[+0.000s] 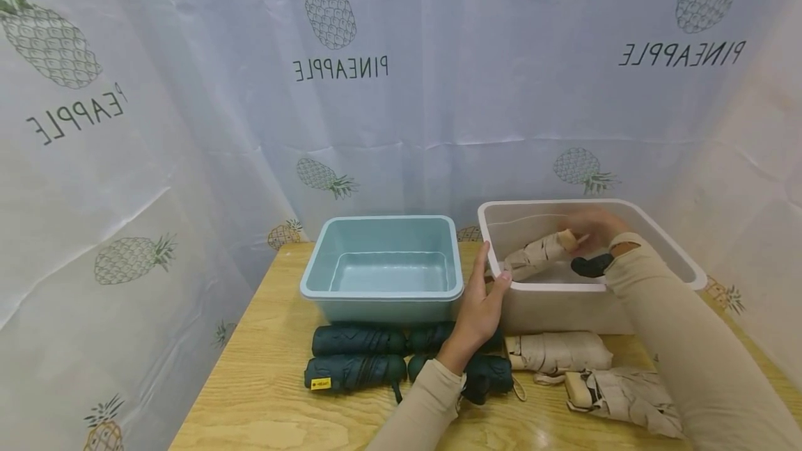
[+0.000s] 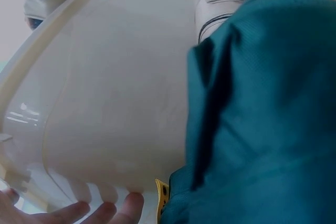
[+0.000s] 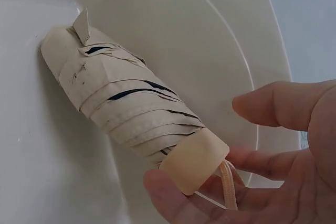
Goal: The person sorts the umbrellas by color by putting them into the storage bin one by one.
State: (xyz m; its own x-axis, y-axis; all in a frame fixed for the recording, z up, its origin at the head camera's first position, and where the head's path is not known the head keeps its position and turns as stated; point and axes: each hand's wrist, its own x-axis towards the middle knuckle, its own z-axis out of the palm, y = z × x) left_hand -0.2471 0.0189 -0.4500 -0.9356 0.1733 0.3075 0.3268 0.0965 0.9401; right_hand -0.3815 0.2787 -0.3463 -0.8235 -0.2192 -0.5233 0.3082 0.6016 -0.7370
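Note:
My left hand (image 1: 479, 308) is at the near-left corner of the white bin (image 1: 564, 287), thumb at the front rim and fingers along the side. The left wrist view shows those fingertips (image 2: 134, 203) against the outer wall. Inside the bin, my right hand (image 1: 592, 225) is blurred in the head view. A folded beige umbrella (image 3: 121, 87) lies slanted there, its pale handle end towards that hand. In the right wrist view the fingers (image 3: 163, 192) are at the handle and its cord, while the thumb (image 3: 262, 103) stands apart from it.
A light blue bin (image 1: 382, 296) stands left of the white one. Several folded dark green umbrellas (image 1: 357, 371) lie in front of it. Two beige umbrellas, one upper (image 1: 560, 351) and one lower (image 1: 629, 399), lie before the white bin. A pineapple-print curtain (image 1: 438, 117) hangs behind the wooden table (image 1: 257, 395).

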